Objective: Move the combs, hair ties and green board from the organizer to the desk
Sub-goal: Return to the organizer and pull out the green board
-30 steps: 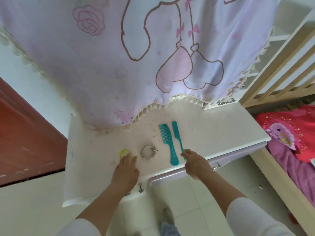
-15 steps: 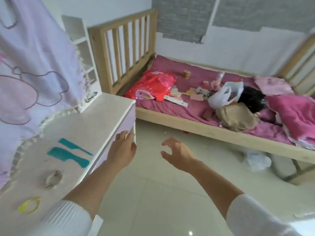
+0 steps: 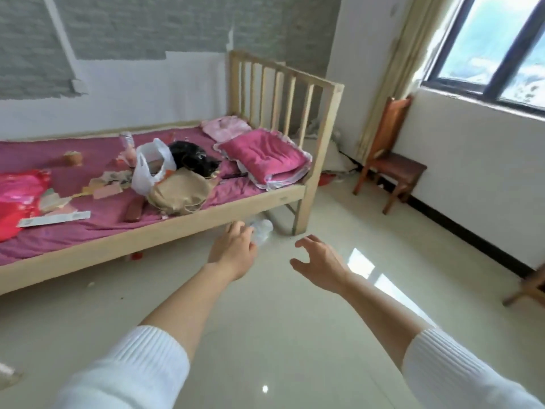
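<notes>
Neither the desk, the combs, the hair ties, the green board nor the organizer shows in the head view. Both arms reach forward over the tiled floor. My left hand [image 3: 234, 249] is held out with loosely curled fingers and nothing in it. To its right, my right hand [image 3: 320, 261] hangs with fingers spread, also holding nothing.
A wooden bed [image 3: 165, 228] with a purple sheet fills the left, strewn with a white plastic bag [image 3: 147, 169], a tan bag [image 3: 180, 193], a pink pillow [image 3: 265, 157] and papers. A clear bottle [image 3: 261, 228] lies on the floor by the bed. A wooden chair [image 3: 392, 163] stands under the window.
The view has swung right, away from the desk with the combs and hair ties, toward the bed and window. Both hands have left the desk and now hang in the air.
</notes>
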A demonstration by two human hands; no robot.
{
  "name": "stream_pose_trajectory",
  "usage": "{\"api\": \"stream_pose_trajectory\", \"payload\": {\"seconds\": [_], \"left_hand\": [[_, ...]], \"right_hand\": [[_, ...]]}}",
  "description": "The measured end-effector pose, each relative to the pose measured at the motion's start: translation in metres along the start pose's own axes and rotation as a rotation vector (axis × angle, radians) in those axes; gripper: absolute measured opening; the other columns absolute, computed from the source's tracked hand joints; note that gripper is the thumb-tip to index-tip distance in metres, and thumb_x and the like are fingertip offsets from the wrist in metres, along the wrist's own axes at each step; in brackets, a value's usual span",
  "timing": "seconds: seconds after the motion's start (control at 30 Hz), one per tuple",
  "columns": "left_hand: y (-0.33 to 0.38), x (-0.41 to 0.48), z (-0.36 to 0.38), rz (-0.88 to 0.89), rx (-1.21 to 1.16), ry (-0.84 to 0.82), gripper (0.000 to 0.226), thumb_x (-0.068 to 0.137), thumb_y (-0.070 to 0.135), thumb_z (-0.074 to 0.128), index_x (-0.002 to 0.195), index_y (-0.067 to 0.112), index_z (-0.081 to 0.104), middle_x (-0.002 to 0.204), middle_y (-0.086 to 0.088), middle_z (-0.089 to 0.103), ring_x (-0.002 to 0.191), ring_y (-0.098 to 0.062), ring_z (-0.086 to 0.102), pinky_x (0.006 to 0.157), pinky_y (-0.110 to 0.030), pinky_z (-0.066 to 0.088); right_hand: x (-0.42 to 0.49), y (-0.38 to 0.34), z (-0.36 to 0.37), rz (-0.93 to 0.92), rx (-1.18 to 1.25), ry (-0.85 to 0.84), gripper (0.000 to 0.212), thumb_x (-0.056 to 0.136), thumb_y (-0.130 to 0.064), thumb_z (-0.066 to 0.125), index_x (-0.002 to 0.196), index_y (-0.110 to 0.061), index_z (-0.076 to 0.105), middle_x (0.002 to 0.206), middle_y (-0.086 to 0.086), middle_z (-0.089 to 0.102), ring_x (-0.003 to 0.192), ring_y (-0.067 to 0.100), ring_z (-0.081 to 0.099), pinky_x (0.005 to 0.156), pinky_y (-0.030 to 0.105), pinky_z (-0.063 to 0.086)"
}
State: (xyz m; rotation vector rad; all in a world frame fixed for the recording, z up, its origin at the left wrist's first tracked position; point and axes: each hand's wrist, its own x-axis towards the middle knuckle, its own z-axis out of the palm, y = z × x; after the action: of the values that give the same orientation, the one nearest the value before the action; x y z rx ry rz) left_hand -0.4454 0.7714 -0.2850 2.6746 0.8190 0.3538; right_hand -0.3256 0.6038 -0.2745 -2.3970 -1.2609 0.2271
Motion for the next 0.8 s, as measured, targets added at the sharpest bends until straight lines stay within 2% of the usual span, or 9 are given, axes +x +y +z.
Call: {"api": "stream_pose_trajectory", "payload": {"seconds": [0.1, 0.3, 0.47, 0.57, 0.8], "left_hand": [[0.108, 0.047, 0.042, 0.142, -0.029, -0.037, 0.036, 0.088, 0.022, 0.045, 0.122, 0.014, 0.053, 0.13, -0.009, 0.049, 0.119, -0.027, 0.042, 0.099, -0.041, 0.039], [0.303, 0.137, 0.111, 0.394, -0.035, -0.124, 0.041, 0.087, 0.024, 0.044, 0.126, 0.011, 0.051, 0.131, -0.011, 0.049, 0.122, -0.028, 0.042, 0.103, -0.041, 0.037], [0.452, 0.219, 0.169, 0.572, -0.035, -0.15, 0.04, 0.089, 0.026, 0.043, 0.126, 0.013, 0.051, 0.131, -0.009, 0.048, 0.118, -0.027, 0.042, 0.095, -0.041, 0.04], [0.541, 0.269, 0.206, 0.647, -0.073, -0.172, 0.039, 0.09, 0.027, 0.044, 0.126, 0.013, 0.051, 0.132, -0.009, 0.048, 0.119, -0.027, 0.041, 0.095, -0.041, 0.041], [0.728, 0.357, 0.278, 0.809, -0.097, -0.258, 0.039, 0.091, 0.027, 0.044, 0.128, 0.015, 0.049, 0.134, -0.008, 0.046, 0.122, -0.025, 0.04, 0.095, -0.039, 0.041]], "right_hand": [[-0.018, 0.097, -0.052, 0.18, -0.021, 0.045, 0.054, 0.085, -0.039, 0.059, 0.131, -0.015, 0.047, 0.131, 0.003, 0.048, 0.113, 0.025, 0.053, 0.08, 0.03, 0.042], [-0.043, 0.264, -0.156, 0.452, -0.015, 0.191, 0.058, 0.086, -0.037, 0.058, 0.135, -0.011, 0.042, 0.131, 0.006, 0.044, 0.121, 0.024, 0.044, 0.093, 0.034, 0.041], [-0.05, 0.398, -0.234, 0.617, -0.046, 0.274, 0.052, 0.086, -0.038, 0.058, 0.127, -0.01, 0.046, 0.124, 0.008, 0.046, 0.111, 0.026, 0.049, 0.091, 0.04, 0.047], [-0.044, 0.478, -0.281, 0.712, -0.055, 0.332, 0.048, 0.086, -0.038, 0.058, 0.123, -0.009, 0.048, 0.121, 0.008, 0.046, 0.107, 0.026, 0.052, 0.088, 0.039, 0.048], [-0.041, 0.638, -0.376, 0.924, -0.065, 0.414, 0.051, 0.089, -0.038, 0.055, 0.131, -0.012, 0.043, 0.129, 0.007, 0.045, 0.12, 0.024, 0.045, 0.095, 0.041, 0.045]]}}
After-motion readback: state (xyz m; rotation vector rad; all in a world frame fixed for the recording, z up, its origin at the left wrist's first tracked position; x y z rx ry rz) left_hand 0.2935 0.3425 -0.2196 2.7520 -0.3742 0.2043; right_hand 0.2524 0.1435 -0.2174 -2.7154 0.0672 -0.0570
